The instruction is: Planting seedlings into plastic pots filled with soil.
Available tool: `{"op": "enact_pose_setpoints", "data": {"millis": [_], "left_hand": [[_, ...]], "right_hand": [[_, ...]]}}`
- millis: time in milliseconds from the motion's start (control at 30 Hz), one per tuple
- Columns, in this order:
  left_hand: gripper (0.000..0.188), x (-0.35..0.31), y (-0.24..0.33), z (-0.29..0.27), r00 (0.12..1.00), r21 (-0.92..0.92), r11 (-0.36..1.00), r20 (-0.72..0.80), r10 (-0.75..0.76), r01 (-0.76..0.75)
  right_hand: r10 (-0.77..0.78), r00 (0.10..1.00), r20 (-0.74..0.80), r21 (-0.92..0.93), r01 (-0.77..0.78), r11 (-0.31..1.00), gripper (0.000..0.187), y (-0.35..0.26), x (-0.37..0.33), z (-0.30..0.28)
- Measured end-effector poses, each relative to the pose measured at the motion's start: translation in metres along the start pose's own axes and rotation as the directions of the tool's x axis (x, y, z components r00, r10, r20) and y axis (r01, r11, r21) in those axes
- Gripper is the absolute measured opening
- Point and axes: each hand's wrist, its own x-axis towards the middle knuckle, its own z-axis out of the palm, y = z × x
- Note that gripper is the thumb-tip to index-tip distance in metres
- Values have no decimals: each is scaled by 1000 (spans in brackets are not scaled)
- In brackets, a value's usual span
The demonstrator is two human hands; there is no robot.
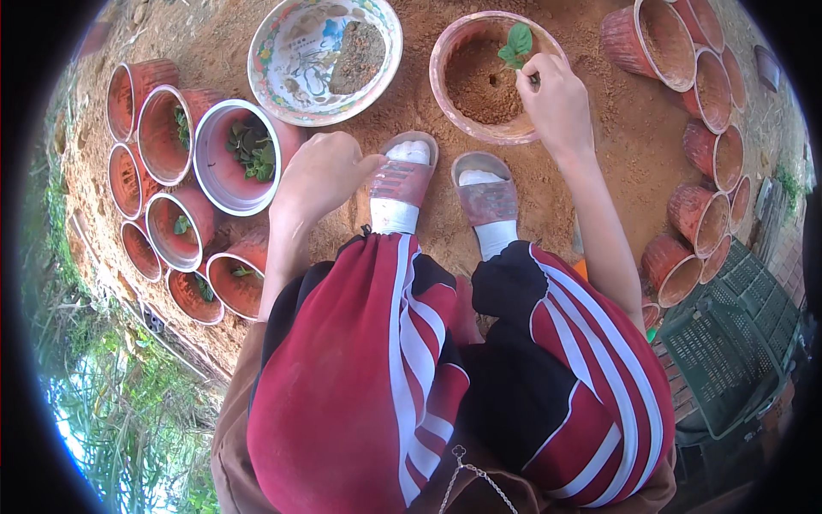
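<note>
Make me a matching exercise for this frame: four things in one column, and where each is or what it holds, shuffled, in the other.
Things:
1. Green-leaved seedling
2. Patterned bowl
3. Green crate
4. White-rimmed pot

Places or states:
A. At the picture's lower right
B. With leafy greenery inside
C. Pinched in the right hand
D. Holding greyish-brown soil

Pairs: 1-C, 2-D, 3-A, 4-B

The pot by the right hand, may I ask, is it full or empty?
Partly full: the pot holds soil, with inner wall showing above it.
</note>
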Motion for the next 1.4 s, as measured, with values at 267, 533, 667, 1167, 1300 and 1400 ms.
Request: {"op": "enact_pose_setpoints", "data": {"millis": [267, 533, 667, 1167, 1300, 1400], "left_hand": [[45, 5, 2, 5, 997, 7, 1000, -77, 19, -19], [45, 0, 4, 5, 990, -10, 997, -120, 75, -77], [44, 2, 11, -9, 995, -16, 999, -93, 42, -44], [46, 14, 26, -23, 934, -53, 982, -322, 156, -182], [42, 12, 27, -26, 979, -79, 992, -186, 86, -102], [41, 12, 28, -26, 973, -95, 990, -219, 78, -101]], "right_hand": [[-146, 982, 124, -151, 164, 975, 9, 6, -12, 24], [-96, 944, 316, -123, 141, 982, 13, 8, -11, 22], [82, 883, 461, -145, -16, 989, 20, -6, -1, 2], [284, 776, 563, -252, -166, 953, 22, 5, 33, 21], [238, 823, 516, -223, -139, 965, 24, 8, 25, 21], [207, 859, 468, -254, -93, 963, 27, 3, 25, 23]]}}
